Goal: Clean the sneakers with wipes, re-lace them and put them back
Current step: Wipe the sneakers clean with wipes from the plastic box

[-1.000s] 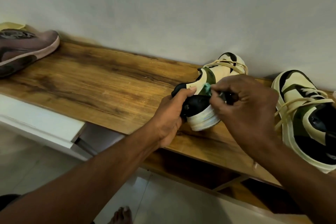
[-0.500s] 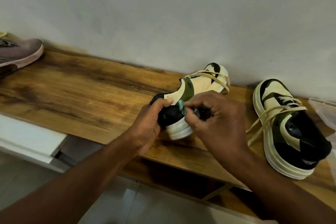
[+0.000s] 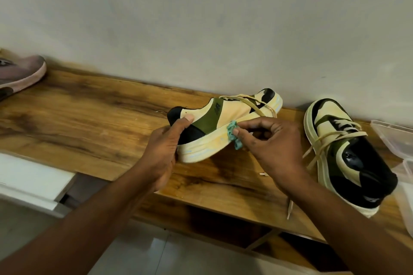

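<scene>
A cream, olive and black sneaker (image 3: 225,118) lies tilted on its side on the wooden shelf top (image 3: 89,118), sole edge toward me. My left hand (image 3: 164,152) grips its black heel, thumb on the upper. My right hand (image 3: 274,147) pinches a crumpled teal wipe (image 3: 233,136) against the cream midsole. Loose cream laces trail over the toe. The matching second sneaker (image 3: 350,158) stands upright to the right, its laces loose and one end hanging over the shelf's front edge.
A dusty pink shoe (image 3: 20,73) sits at the far left of the shelf. A clear plastic container (image 3: 395,138) is at the right edge. The wall runs behind the shelf. A white ledge (image 3: 29,181) and tiled floor lie below, with a lower shelf underneath.
The sneaker has turned so its side and midsole face me. My right hand has slid the wipe from the heel area along the midsole toward the middle.
</scene>
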Demonstrator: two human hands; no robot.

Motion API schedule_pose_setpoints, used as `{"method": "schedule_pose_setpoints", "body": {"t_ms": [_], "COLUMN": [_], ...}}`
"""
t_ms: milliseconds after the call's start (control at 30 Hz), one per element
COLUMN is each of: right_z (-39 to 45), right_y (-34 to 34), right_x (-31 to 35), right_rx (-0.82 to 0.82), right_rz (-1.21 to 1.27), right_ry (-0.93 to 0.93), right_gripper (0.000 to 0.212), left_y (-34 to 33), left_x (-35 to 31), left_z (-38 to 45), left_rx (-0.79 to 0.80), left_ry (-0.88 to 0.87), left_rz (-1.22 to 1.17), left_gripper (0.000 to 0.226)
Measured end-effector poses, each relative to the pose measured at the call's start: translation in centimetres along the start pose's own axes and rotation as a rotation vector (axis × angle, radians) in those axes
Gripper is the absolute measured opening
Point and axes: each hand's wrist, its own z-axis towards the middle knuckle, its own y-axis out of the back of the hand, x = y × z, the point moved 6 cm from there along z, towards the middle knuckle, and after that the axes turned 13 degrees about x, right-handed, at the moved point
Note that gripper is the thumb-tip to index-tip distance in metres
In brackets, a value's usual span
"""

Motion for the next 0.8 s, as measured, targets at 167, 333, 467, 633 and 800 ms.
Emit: {"method": "schedule_pose_setpoints", "body": {"t_ms": [167,333,467,633,800], "right_z": [-0.2,-0.4,-0.9,-2.4,0.2], "right_y": [-2.1,-3.1,-4.8,-7.0,-2.8], "right_x": [0.9,1.9,3.0,4.7,3.0], "right_rx": [0.013,-0.032,0.023,0.161,0.003], "right_rz": [-0.143,-0.154,-0.187,-0.354,-0.435], "right_ry": [0.108,0.17,0.22,0.405,0.31], "right_gripper": [0.023,0.011,0.016,0.024,0.015], "left_y": [0.6,-0.3,0.3,0.9,1.3], "left_x": [-0.4,-0.6,-0.6,-0.5,-0.7], "left_z": [-0.2,-0.3,0.3,0.7,0.7], "left_rx": [-0.048,0.011,-0.068,-0.067,-0.035], "left_ry": [-0.04,-0.106,-0.087,-0.094,-0.085], "left_rz": [0.078,0.229,0.202,0.2,0.203], "left_gripper": [0.041,0.044,0.037,0.037,0.038]}}
